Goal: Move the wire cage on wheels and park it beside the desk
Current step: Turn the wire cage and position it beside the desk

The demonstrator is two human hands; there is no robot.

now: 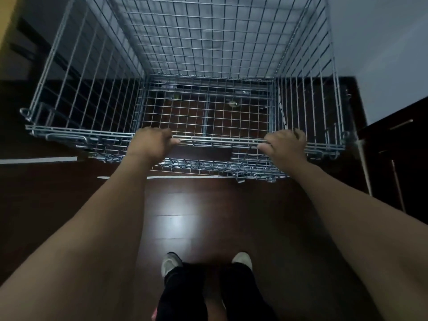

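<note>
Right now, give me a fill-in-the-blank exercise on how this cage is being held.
1. The left hand and right hand both grip the near top ____ of the wire cage.
2. The cage holds no cargo; it is ____.
3. The floor is dark ____.
4. The shoes are ____ in colour.

Missing words: rail; empty; wood; light

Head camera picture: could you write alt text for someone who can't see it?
Seen from above, a person's left hand and right hand each close a grip on the near top rail of an open-topped wire cage standing on a dark wooden floor. Bare forearms reach forward, pale shoes show below, and dark furniture stands at the right.
</note>
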